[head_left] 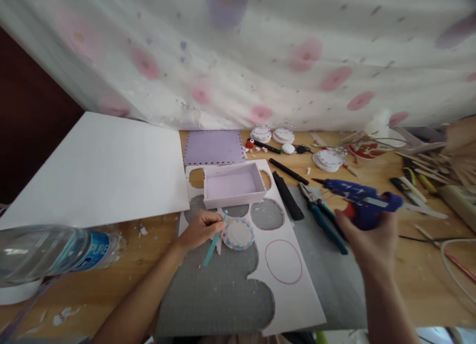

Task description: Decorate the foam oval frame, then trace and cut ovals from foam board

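The left hand (201, 228) rests on the near part of the cut foam sheet (293, 289), its fingers closed on a thin teal stick (212, 247) that slants toward the person, just left of a small round disc with a scalloped blue edge (238, 233). The right hand (372, 240) is raised above the grey cutting mat (219, 294), wrapped around the grip of a blue glue gun (362, 198) whose nozzle points left toward the far middle of the surface.

The gun looks like the main hazard: its tip hangs over the blue-handled pliers (323, 217) and the sheet, so a drip could land on either, or on the left fingers if the nozzle came in close to the disc. The thin stick could slip in so light a pinch. The blurred water bottle (55, 257) lying at the near left might roll if the surface is jolted.

The wooden surface (148, 264) is crowded. A shallow lilac box (233, 185) sits on the sheet beyond the left hand, with a lilac square panel (213, 147) farther back. A large white board (100, 170) covers the left side. Black markers (288, 171), stacked round discs (327, 159), sticks and wires are scattered on the right. A pale curtain with pink spots (260, 51) hangs along the far edge; dark wall shows at far left.
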Tool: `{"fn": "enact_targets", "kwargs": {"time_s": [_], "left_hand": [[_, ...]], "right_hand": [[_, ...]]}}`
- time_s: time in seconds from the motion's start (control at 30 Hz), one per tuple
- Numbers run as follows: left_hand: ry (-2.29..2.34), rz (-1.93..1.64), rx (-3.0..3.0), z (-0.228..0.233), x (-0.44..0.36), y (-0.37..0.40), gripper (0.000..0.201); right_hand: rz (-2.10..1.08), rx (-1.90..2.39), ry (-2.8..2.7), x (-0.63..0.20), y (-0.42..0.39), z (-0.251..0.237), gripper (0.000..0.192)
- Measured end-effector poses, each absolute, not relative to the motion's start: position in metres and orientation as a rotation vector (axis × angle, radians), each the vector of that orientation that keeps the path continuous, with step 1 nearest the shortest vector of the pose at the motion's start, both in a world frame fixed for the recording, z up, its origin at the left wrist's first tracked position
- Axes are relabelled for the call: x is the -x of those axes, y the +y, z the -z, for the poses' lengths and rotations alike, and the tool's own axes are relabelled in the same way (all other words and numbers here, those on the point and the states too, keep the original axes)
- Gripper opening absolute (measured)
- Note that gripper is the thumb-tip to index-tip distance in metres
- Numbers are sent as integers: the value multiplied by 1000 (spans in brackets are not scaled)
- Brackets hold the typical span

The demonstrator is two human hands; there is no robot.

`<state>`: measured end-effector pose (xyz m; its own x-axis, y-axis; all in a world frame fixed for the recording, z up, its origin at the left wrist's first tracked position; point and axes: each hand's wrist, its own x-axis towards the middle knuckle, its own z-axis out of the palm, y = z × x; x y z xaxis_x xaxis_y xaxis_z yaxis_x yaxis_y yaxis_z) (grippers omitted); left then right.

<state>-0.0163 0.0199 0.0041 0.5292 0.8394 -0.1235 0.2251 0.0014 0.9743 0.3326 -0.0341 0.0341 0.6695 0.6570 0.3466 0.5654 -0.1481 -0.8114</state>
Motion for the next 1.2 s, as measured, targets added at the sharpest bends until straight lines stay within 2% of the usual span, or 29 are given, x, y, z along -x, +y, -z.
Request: {"fn": "enact_targets", "kwargs": {"time_s": [0.17, 0.37, 1.2], "left_hand": [[950, -600, -1550, -3, 17, 20, 36], [924, -543, -1586, -4, 16, 20, 39], [885, -552, -1629, -1, 18, 20, 43]], "right_hand": [[-443, 1673, -1267, -250, -31, -16, 33], [-605, 1611, -1395, -228, -32, 8, 26], [-538, 1735, -1518, -229, -29, 11, 25]]}}
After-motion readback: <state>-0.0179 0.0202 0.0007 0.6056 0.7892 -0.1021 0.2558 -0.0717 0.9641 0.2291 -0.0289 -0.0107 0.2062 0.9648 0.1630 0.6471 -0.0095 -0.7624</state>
